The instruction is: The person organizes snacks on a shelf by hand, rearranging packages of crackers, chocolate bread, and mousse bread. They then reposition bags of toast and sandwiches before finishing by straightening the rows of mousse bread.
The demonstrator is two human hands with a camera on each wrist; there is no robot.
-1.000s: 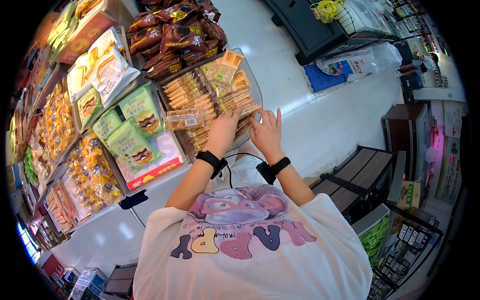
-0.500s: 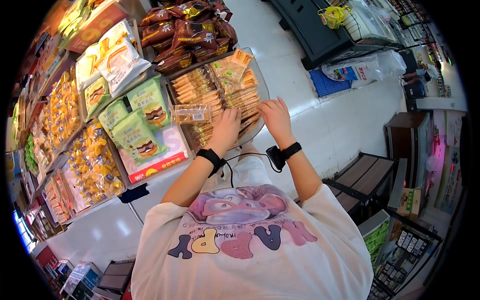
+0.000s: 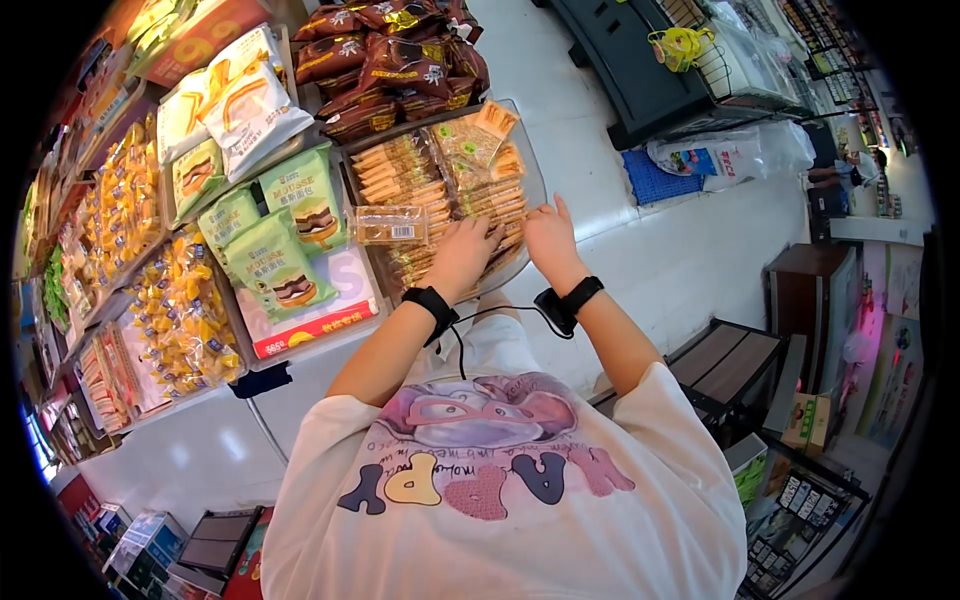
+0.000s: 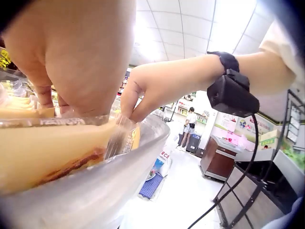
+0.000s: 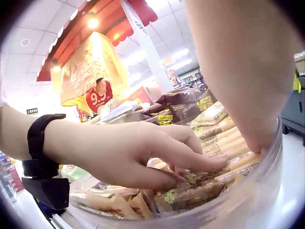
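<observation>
A clear, rounded tray [image 3: 543,190] holds rows of golden, stick-shaped biscuit packets [image 3: 395,178] in see-through wrappers. My left hand [image 3: 463,257] rests on the front rows; in the right wrist view, its extended fingers [image 5: 190,158] touch the wrappers. At the tray's right rim is my right hand [image 3: 552,243]. In the left wrist view, its thumb and finger pinch the clear wrapper end [image 4: 122,136] of a biscuit packet [image 4: 62,152] just inside the wall. One packet with a barcode [image 3: 392,226] lies crosswise over the tray's left edge.
Green mousse bread packs [image 3: 275,265] lie left of the tray, with yellow-wrapped sweets [image 3: 180,310] beyond. Brown snack bags [image 3: 400,70] pile up behind it. To the right are white floor [image 3: 640,270], a blue mat [image 3: 660,180] and a low dark rack [image 3: 725,365].
My right hand has gone from over the packets to the tray's right rim. The left hand stays on the front rows, shifted slightly. The display has slid rightward in the head view.
</observation>
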